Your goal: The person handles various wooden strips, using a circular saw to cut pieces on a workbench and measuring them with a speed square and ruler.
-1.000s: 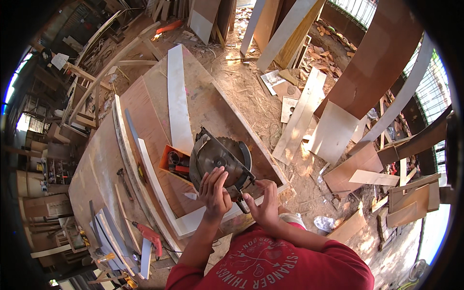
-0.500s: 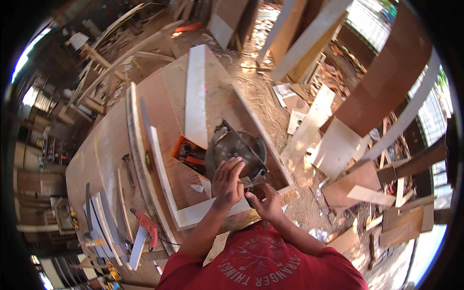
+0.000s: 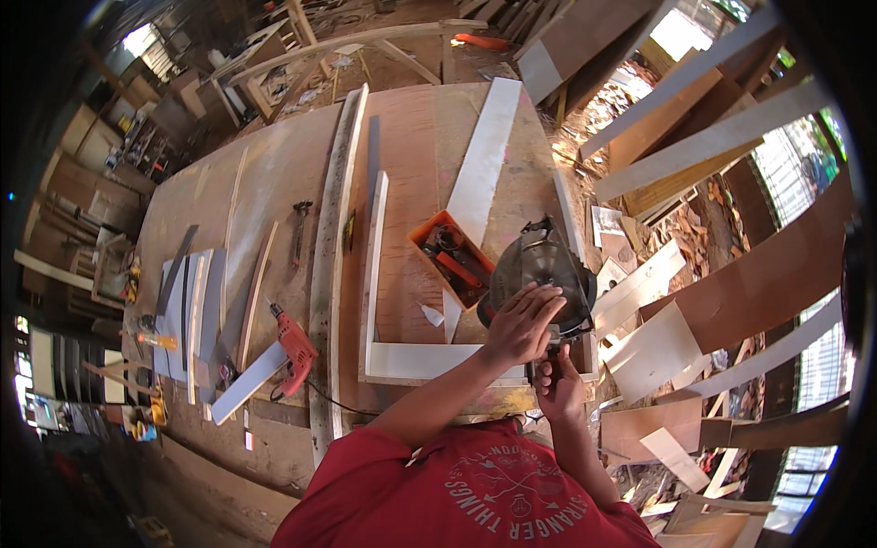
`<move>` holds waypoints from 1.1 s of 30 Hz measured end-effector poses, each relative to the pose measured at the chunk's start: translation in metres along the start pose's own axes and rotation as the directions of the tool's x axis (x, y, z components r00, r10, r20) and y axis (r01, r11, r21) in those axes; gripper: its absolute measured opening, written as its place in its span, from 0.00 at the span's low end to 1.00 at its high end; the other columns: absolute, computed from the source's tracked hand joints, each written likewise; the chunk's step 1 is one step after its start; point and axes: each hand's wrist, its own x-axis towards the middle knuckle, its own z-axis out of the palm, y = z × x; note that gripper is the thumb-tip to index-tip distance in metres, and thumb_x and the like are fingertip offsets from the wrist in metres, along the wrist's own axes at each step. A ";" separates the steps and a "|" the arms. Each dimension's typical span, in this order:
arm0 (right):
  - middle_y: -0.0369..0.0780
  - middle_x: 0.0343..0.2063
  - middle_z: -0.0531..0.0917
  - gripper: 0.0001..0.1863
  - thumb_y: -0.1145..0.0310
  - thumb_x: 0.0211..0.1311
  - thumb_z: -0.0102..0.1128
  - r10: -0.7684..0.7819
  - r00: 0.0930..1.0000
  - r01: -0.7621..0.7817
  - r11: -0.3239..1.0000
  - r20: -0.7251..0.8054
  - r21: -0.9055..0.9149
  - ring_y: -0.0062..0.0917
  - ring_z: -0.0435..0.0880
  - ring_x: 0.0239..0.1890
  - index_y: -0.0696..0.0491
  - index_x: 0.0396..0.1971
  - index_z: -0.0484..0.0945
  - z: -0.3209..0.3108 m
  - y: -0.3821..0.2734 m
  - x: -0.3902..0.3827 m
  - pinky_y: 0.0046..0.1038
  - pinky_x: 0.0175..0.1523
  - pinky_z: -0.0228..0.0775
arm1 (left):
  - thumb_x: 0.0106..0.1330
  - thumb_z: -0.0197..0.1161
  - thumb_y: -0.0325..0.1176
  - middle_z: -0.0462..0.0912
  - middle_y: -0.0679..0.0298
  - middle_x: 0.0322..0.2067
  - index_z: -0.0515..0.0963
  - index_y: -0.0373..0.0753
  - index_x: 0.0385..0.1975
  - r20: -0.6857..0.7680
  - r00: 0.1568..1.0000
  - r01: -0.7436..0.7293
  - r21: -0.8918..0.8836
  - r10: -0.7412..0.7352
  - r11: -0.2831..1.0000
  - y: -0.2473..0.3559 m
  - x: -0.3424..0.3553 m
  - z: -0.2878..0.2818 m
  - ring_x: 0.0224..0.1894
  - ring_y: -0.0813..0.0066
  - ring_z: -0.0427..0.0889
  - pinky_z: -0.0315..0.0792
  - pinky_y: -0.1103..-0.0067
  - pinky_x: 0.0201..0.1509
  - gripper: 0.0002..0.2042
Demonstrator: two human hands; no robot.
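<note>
A dark metal circular saw [image 3: 539,260] lies at the right of the wooden board frame [image 3: 434,361]. My left hand [image 3: 521,324] lies over the saw's round body with fingers stretched out. Just below it, my right hand [image 3: 560,391] has its fingers curled round a dark part at the saw's lower end. Beside the saw, an orange box [image 3: 425,237] holds tools, with a small white object [image 3: 431,315] below it. A long white board [image 3: 484,146] runs from behind the box toward the back of the workbench [image 3: 183,210].
Left on the bench are a red corded drill [image 3: 297,356], a dark hand tool [image 3: 300,233], long wooden strips [image 3: 333,247] and grey panels [image 3: 183,310]. Leaning boards [image 3: 749,269] and scrap wood crowd the right. A timber frame [image 3: 356,46] stands beyond the bench.
The view has turned, so bench and saw sit further right and show more of the left side. My right hand's fingers have curled closer round the saw's lower part; my left hand stays on it.
</note>
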 end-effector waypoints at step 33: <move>0.59 0.47 0.87 0.28 0.57 0.59 0.68 -0.308 0.842 0.064 -0.757 0.442 -0.650 0.53 0.87 0.51 0.58 0.56 0.82 0.067 -0.038 0.097 0.50 0.56 0.79 | 0.62 0.57 0.21 0.86 0.53 0.40 0.83 0.39 0.44 -0.398 0.502 0.813 -0.085 -0.768 0.576 0.139 -0.435 -0.186 0.45 0.50 0.87 0.81 0.64 0.48 0.13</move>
